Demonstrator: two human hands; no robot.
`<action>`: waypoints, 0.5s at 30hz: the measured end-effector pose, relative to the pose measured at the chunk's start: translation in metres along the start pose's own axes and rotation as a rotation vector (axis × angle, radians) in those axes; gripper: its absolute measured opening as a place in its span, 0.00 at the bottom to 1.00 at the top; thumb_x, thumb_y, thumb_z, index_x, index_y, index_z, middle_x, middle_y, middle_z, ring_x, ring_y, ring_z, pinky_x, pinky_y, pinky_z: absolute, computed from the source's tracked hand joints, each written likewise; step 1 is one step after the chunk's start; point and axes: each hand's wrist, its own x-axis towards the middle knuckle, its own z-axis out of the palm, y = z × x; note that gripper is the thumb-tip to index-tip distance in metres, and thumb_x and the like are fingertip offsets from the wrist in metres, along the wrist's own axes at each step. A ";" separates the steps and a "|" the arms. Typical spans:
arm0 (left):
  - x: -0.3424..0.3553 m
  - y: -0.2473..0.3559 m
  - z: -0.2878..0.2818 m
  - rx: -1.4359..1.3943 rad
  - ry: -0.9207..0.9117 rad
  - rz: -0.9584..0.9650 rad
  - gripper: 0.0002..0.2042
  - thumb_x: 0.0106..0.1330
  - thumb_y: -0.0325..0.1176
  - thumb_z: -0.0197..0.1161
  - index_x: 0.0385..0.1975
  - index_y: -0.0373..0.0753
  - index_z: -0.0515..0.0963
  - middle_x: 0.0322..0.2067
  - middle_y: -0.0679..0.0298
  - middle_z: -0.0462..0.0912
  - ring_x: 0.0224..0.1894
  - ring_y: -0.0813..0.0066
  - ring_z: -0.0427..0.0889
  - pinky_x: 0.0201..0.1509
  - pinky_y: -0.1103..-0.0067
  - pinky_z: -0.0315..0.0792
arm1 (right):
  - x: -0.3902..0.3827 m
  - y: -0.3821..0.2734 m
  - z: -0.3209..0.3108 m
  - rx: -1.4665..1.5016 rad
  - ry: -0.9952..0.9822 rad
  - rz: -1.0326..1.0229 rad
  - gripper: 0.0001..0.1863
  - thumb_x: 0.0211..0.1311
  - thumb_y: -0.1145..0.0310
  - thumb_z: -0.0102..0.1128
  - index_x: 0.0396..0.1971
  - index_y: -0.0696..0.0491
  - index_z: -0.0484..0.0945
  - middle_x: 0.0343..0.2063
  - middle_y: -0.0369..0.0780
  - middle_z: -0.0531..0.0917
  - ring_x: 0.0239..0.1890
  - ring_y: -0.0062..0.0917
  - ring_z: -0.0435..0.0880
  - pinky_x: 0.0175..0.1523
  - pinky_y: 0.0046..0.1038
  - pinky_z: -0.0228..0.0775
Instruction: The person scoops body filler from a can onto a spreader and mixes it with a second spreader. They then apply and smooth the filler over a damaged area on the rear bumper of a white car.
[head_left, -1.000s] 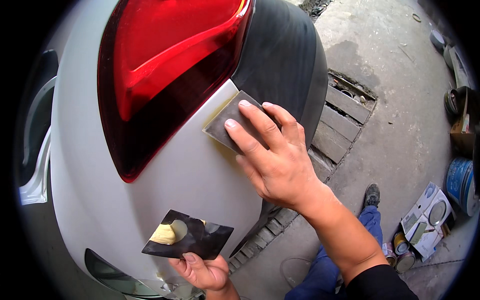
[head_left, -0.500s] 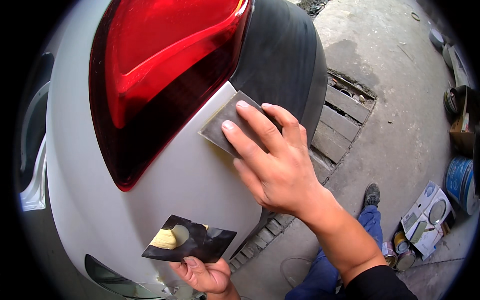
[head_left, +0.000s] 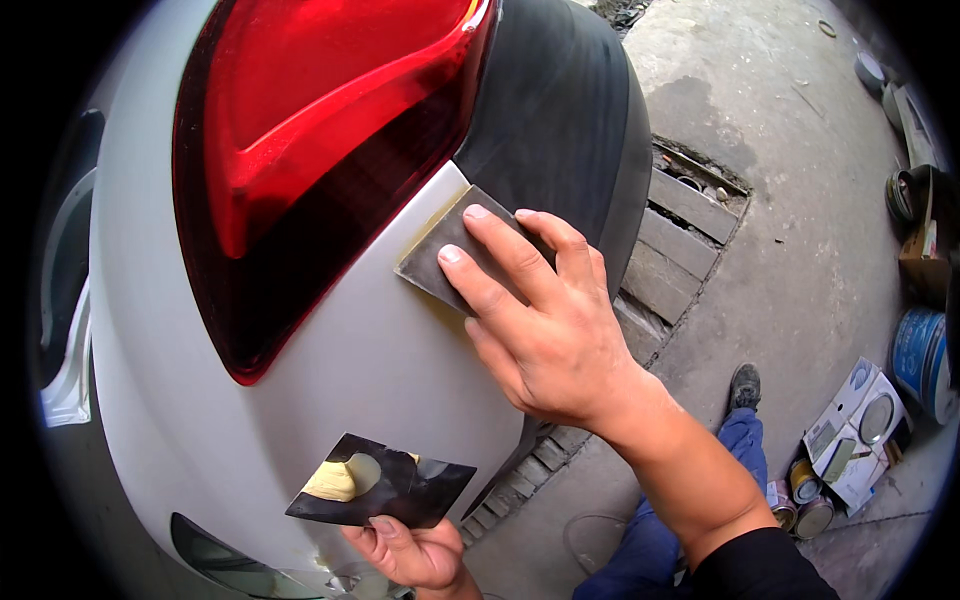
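My right hand [head_left: 565, 345] grips a thin dark grey putty spreader [head_left: 438, 262], its fingers laid along the top. The spreader lies against the pale car body panel [head_left: 370, 350], between the red tail light [head_left: 320, 120] and the black plastic trim [head_left: 550, 110]. A yellowish smear shows along its upper left edge. Lower down, my left hand [head_left: 420, 555] pinches a black square plate [head_left: 405, 500] by its near edge. On that plate sits a lump of pale yellow putty [head_left: 332, 482], with a light round patch beside it.
To the right, a slatted floor drain [head_left: 680, 240] is set into the concrete floor [head_left: 770, 260]. Several small cans [head_left: 803, 482], a cardboard sheet [head_left: 850, 435] with a round lid and a blue bucket [head_left: 920, 365] stand at the far right. My shoe [head_left: 744, 388] is on the floor.
The spreader has tilted slightly and shifted a touch with my right hand, and more yellow shows at its edge. My left hand and the plate have barely moved.
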 end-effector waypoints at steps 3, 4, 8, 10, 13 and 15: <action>-0.002 -0.002 0.000 0.004 0.006 -0.006 0.20 0.70 0.28 0.46 0.61 0.33 0.61 0.59 0.51 0.68 0.57 0.55 0.72 0.63 0.61 0.66 | -0.007 0.002 0.000 0.015 -0.029 0.001 0.25 0.46 0.71 0.61 0.50 0.51 0.76 0.57 0.45 0.71 0.53 0.44 0.68 0.54 0.39 0.62; -0.002 -0.002 0.001 0.005 0.008 -0.009 0.20 0.70 0.28 0.45 0.61 0.33 0.61 0.59 0.51 0.68 0.57 0.55 0.72 0.63 0.61 0.66 | -0.009 0.004 0.000 0.020 -0.036 0.000 0.25 0.46 0.71 0.61 0.50 0.51 0.76 0.57 0.45 0.71 0.53 0.44 0.68 0.54 0.39 0.62; -0.005 -0.005 0.003 0.002 0.034 -0.013 0.19 0.71 0.28 0.45 0.61 0.33 0.62 0.59 0.52 0.68 0.57 0.57 0.71 0.64 0.62 0.65 | -0.018 0.008 0.001 0.052 -0.058 0.011 0.25 0.47 0.72 0.61 0.50 0.52 0.75 0.56 0.46 0.71 0.53 0.45 0.68 0.55 0.40 0.62; -0.005 -0.007 0.005 0.000 0.050 0.005 0.19 0.71 0.28 0.45 0.60 0.33 0.62 0.59 0.52 0.68 0.58 0.57 0.71 0.64 0.62 0.65 | -0.022 0.011 0.003 0.064 -0.054 0.014 0.25 0.47 0.72 0.61 0.50 0.52 0.75 0.56 0.46 0.71 0.53 0.45 0.68 0.55 0.40 0.62; -0.006 -0.007 0.002 0.004 0.029 -0.025 0.19 0.71 0.29 0.45 0.60 0.33 0.62 0.59 0.52 0.68 0.58 0.58 0.71 0.65 0.63 0.64 | -0.029 0.013 0.007 0.095 -0.044 0.047 0.24 0.47 0.71 0.63 0.49 0.50 0.77 0.57 0.43 0.72 0.54 0.44 0.68 0.55 0.40 0.62; -0.008 -0.007 0.001 0.003 0.016 -0.031 0.19 0.71 0.29 0.44 0.60 0.32 0.62 0.59 0.52 0.68 0.58 0.57 0.71 0.65 0.62 0.64 | -0.034 0.014 0.010 0.103 -0.048 0.052 0.24 0.47 0.71 0.63 0.49 0.50 0.77 0.57 0.43 0.72 0.54 0.44 0.68 0.55 0.40 0.62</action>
